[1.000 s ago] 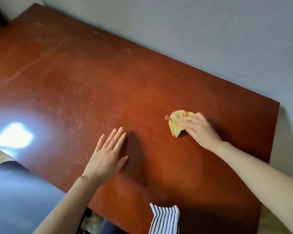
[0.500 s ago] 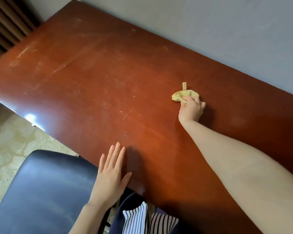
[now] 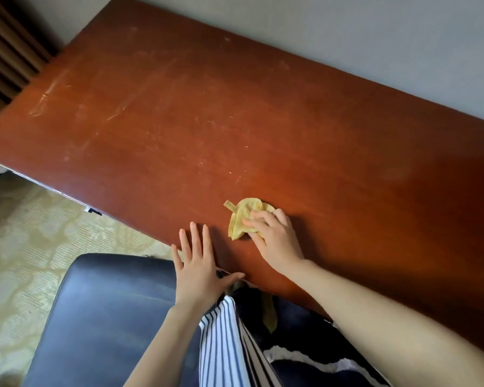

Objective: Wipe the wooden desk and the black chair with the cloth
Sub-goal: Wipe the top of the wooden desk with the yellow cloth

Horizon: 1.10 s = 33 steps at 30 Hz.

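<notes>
1. the cloth (image 3: 242, 216), small, yellow and bunched, is found just below the middle of the frame. it lies on the wooden desk (image 3: 235, 121) close to the near edge, and its lower right part is covered by the right hand (image 3: 274, 238).
2. the fingers of the right hand are curled over the cloth and pressed down on it. the left hand (image 3: 197, 266) is laid flat at the desk's near edge, with fingers straight and slightly spread and nothing held.
3. the cloth is judged light, soft and limp. it would likely be crumpled rather than pushed if taken by one corner, so it is best kept bunched under the fingers, with the small tab (image 3: 229, 205) at its upper left left free.
4. the desk top is judged hard and smooth, so the cloth should be slid over it easily. pale scuffs and streaks are seen toward the upper left of the frame, where wiping is probably needed.
5. open room is offered across the top toward the upper left and the right. it is bounded by the wall (image 3: 347, 29) along the top of the frame and by the near edge, which runs from the left side to the lower right.
6. the black chair (image 3: 109, 317), at the lower left, is placed just beside that edge, below the left hand. its seat looks smooth and is not touched by the cloth.
</notes>
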{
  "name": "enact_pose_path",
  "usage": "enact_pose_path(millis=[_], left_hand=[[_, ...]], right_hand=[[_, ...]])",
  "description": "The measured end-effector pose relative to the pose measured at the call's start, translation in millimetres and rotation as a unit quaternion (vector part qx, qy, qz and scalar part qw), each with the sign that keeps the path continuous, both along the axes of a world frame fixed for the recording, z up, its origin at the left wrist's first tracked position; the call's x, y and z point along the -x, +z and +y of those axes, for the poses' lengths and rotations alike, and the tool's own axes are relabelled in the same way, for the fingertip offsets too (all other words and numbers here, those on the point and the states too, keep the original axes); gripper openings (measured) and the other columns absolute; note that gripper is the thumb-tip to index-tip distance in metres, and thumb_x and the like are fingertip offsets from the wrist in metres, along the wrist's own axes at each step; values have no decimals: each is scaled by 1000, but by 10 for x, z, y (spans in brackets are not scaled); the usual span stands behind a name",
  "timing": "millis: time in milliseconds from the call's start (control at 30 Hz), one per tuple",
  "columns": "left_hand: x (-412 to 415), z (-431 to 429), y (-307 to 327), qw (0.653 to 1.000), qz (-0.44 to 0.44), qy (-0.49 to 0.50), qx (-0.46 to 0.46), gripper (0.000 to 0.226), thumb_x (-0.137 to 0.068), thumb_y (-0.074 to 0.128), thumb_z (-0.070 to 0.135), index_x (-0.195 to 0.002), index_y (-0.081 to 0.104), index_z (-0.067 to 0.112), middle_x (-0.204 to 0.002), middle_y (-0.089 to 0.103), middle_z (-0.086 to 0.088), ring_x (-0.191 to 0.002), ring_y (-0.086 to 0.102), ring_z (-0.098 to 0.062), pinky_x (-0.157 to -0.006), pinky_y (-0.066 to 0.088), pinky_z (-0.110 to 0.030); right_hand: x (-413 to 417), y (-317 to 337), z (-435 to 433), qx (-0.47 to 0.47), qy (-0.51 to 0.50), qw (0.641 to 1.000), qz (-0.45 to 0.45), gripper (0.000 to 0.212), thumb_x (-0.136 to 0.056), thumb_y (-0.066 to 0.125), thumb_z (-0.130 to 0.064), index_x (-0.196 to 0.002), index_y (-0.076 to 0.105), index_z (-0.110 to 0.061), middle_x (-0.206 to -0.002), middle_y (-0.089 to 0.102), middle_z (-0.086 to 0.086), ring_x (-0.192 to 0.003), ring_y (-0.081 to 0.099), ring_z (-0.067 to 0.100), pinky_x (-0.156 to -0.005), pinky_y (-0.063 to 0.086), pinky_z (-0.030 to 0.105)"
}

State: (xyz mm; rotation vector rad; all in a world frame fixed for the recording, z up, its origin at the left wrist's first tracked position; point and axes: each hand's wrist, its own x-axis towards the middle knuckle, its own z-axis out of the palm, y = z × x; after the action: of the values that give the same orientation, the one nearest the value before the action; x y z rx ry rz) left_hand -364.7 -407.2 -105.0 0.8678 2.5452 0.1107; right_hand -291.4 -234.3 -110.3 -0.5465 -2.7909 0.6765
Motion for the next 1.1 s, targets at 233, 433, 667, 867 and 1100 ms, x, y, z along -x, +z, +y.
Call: enact_pose_path(millis=[233, 433, 667, 867, 1100], left_hand=[[39, -26, -57, 996, 22, -44, 69, 138, -56, 39, 93, -137, -34, 9, -153, -28, -18, -141, -21, -40, -113, 4, -57], [56, -3, -32, 993, 29, -56, 98, 140, -59, 50, 87, -141, -31, 9, -154, -26, -17, -141, -20, -41, -112, 5, -60], [43, 11, 14, 990, 23, -58, 130, 140, -60, 54, 84, -139, -35, 11, -153, -30, -14, -142, -20, -38, -111, 3, -61], [67, 33, 83, 989, 7, -54, 135, 136, -62, 56, 82, -144, -28, 14, -154, -30, -11, -142, -21, -36, -111, -1, -61], [107, -14, 129, 996, 2, -37, 84, 119, -70, 53, 77, -150, -13, 19, -158, -19, -4, -146, -12, -28, -112, 0, -58]], right_hand=[[-693, 4, 33, 17, 188, 982, 12, 36, -70, 78, -2, -103, 74, -16, -106, 69, 2, -85, 58, 23, -75, 55, 35], [-859, 115, 624, -62, 327, 943, -20, 36, -71, 79, -3, -103, 74, -18, -110, 69, 1, -86, 55, 18, -71, 54, 34], [-376, 209, 1217, -74, 248, 965, -40, 39, -66, 80, 4, -103, 74, -9, -105, 69, 10, -85, 62, 29, -76, 57, 42], [336, 154, 1318, -9, 63, 995, -78, 27, -92, 57, -9, -118, 66, -12, -124, 60, 7, -112, 46, 24, -99, 43, 35], [977, 94, 821, 6, -90, 988, -128, 32, -98, 47, -26, -128, 57, -30, -139, 45, 1, -119, 36, 25, -93, 41, 35]])
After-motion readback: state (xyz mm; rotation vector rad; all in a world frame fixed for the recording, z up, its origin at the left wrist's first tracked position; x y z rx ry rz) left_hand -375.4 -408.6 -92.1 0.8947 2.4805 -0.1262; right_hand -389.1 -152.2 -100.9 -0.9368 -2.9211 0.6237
